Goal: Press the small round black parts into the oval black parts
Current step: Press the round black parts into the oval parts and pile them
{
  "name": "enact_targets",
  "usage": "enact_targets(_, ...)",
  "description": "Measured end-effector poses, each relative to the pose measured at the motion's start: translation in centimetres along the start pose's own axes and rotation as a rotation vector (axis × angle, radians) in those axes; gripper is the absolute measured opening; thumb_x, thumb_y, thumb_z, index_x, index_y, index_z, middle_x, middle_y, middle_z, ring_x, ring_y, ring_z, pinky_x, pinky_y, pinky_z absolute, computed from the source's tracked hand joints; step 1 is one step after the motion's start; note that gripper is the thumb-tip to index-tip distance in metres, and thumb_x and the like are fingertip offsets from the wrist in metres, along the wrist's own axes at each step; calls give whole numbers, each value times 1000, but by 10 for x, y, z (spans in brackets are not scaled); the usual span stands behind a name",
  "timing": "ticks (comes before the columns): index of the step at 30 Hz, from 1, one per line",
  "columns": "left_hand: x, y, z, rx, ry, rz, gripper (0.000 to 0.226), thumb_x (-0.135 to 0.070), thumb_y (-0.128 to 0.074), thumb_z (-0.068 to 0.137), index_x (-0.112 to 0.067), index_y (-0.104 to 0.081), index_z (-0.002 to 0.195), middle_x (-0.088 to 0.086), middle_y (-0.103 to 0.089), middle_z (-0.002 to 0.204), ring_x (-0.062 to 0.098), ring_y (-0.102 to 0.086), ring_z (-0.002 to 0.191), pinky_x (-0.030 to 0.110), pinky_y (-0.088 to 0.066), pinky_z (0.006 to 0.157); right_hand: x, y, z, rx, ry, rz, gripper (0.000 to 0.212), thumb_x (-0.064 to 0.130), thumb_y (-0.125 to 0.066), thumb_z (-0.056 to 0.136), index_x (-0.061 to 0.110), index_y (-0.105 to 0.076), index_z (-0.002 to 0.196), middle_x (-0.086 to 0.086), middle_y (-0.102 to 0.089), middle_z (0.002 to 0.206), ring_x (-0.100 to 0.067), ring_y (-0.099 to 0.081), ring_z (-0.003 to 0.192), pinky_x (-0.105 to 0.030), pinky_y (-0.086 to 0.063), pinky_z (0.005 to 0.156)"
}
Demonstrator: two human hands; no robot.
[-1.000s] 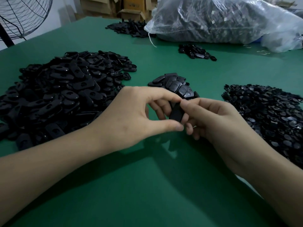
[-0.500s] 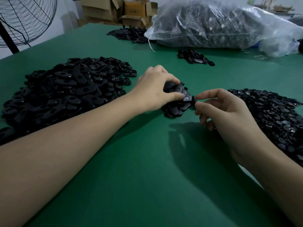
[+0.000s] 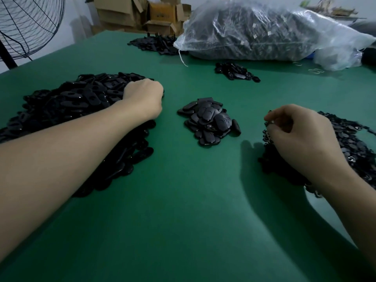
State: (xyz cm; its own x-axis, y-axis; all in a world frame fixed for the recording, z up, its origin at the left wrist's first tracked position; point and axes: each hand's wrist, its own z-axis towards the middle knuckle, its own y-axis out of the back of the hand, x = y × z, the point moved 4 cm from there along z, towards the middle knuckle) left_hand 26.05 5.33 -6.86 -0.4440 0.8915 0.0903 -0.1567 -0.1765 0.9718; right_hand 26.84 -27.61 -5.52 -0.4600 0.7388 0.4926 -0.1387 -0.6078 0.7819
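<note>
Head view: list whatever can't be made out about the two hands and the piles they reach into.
All in the head view.
Left hand: fingers hidden behind its own back, down in the pile of oval parts; whether it holds one cannot be told.
Right hand: fingertips blurred over the pile of round parts; a pinch cannot be confirmed.
That pile: cut off by the right edge, partly covered by the right hand.

A plain green desk [image 3: 183, 200] carries glossy black oval parts [image 3: 71, 98] and black round parts [image 3: 350, 143]; a clear plastic bag [image 3: 264, 33] and brown cardboard boxes [image 3: 130, 13] sit at its far edge.
</note>
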Motion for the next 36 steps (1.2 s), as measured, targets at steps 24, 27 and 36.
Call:
enact_targets(24,0,19,-10,-130,-220,-233,9,-31,-76,93,-28,-72,101,-8,-73,93,21,-67,97,34,-49,83,-1,-11,-1,26,44,-431,13,26,-66,93,21,-76,99,-7,-67,105,-34,-52,111,-47,-44,90)
enact_targets(27,-5,32,-22,-135,-183,-456,9,-29,-78,90,-28,-72,97,-11,-71,84,15,-69,85,32,-54,82,0,-11,-1,8,50,-408,8,24,-66,92,21,-73,92,-6,-67,101,-33,-52,108,-46,-43,88)
enact_targets(36,-47,57,-123,281,-123,-1466,12,-1,-65,98,-8,-72,105,6,-80,93,18,-79,85,24,-62,67,3,-12,-2,15,85,-381,9,19,-65,90,18,-73,89,-5,-66,97,-33,-50,107,-45,-40,87)
